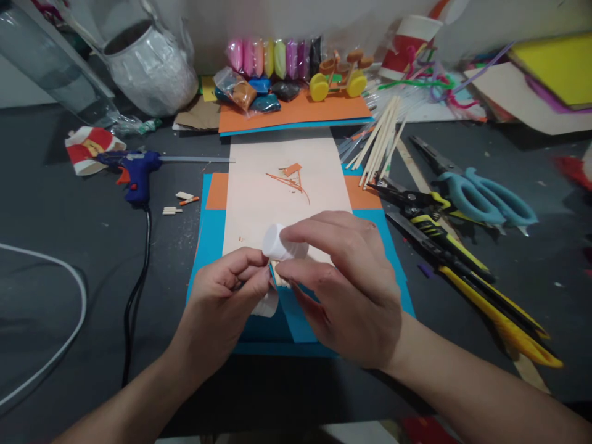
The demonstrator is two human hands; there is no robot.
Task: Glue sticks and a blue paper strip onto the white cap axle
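Both hands meet above the paper stack around a small craft piece (280, 275) of short pale sticks with a blue edge. My left hand (226, 290) pinches its left side between thumb and fingers. From the right, my right hand (351, 277) grips the sticks, its upper finger resting against a white round cap-like cylinder (274, 242). Another white round part (267, 305) shows below my left thumb. Whether the white parts are fixed to the piece is hidden by the fingers. Under the hands lie a cream sheet (250, 191) with orange scraps (292, 169) and blue paper (213, 237).
A blue glue gun (139, 169) with a black cord lies left, near short stick pieces (173, 210). Wooden skewers (382, 139), blue-handled scissors (481, 191), pliers (425, 216) and a yellow-handled cutting tool (504, 333) lie right. Clay packets (263, 58) and a yellow-wheeled model (337, 80) stand behind.
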